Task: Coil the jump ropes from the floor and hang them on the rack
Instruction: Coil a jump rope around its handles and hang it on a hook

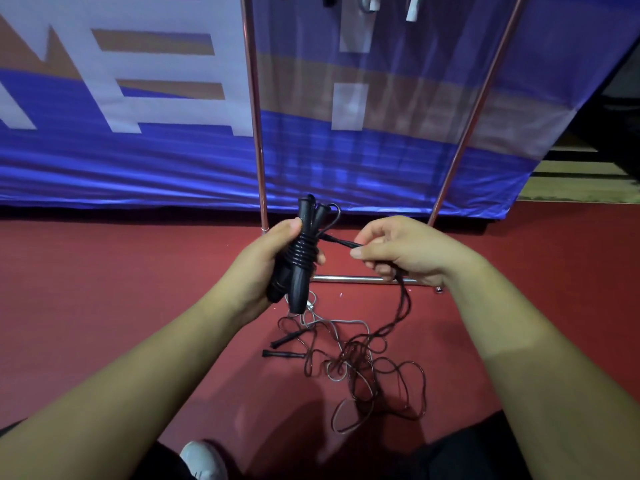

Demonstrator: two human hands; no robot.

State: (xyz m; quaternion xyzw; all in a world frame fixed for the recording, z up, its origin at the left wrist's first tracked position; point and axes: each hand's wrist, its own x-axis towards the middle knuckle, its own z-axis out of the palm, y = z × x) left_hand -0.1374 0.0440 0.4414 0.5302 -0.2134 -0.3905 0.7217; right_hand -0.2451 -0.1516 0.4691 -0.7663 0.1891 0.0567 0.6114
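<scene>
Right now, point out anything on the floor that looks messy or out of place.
The rope pile on the red floor is a tangle: dark and pale cords cross in loose loops, two black handles lie strewn beside it, and the held cord trails into it.

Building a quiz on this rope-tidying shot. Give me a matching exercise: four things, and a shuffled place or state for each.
1 black handles
2 loose strand
3 tangled ropes
4 white shoe

A lying on the red floor
B gripped by the left hand
C at the bottom edge
D pinched by the right hand

Pairs: 1-B, 2-D, 3-A, 4-C
</scene>
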